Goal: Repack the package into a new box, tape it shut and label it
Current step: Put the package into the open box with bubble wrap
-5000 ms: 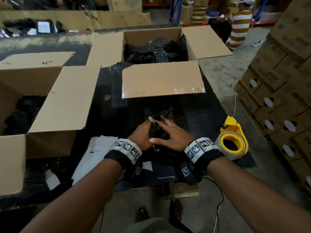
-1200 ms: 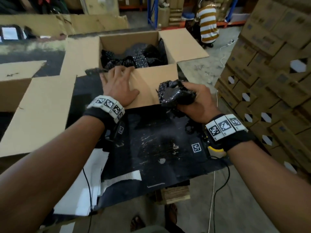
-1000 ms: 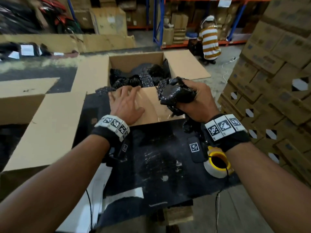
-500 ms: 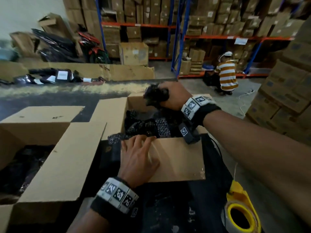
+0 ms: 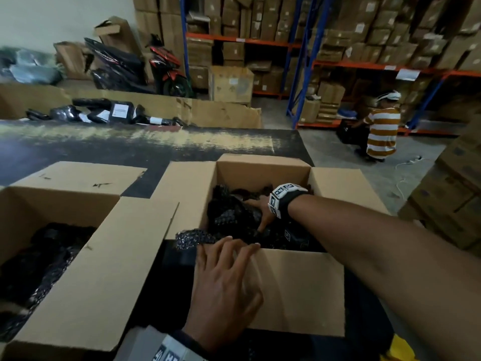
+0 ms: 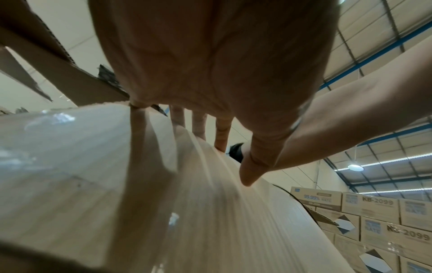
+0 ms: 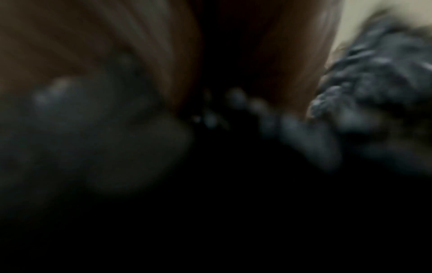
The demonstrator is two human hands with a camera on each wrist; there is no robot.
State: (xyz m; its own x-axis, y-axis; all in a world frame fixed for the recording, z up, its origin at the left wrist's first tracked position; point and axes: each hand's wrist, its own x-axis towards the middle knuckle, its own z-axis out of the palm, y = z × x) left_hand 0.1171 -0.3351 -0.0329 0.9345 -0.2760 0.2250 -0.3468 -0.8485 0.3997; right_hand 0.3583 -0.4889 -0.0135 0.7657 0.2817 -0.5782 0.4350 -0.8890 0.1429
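Shelving [image 5: 325,56] stacked with cartons fills the upper right of the head view, and a wall of printed cartons [image 6: 383,218] shows at the lower right of the left wrist view. At centre frame an open box [image 5: 263,175] sits on a dark table [image 5: 161,149] with its flaps spread, holding black bubble-wrapped packages [image 5: 231,214]. A second open box [image 5: 65,204] at the left also holds dark wrapped goods. A person in a striped shirt [image 5: 382,131] crouches at the right. The left hand [image 5: 223,287] lies flat, fingers straight and spread, pressing the near flap [image 5: 299,290] at lower centre. The right hand [image 5: 261,212] reaches into the central box among the packages; whether it grips one cannot be told, as the right wrist view is dark and blurred. A yellow tape dispenser [image 5: 399,347] peeks in at the lower right corner.
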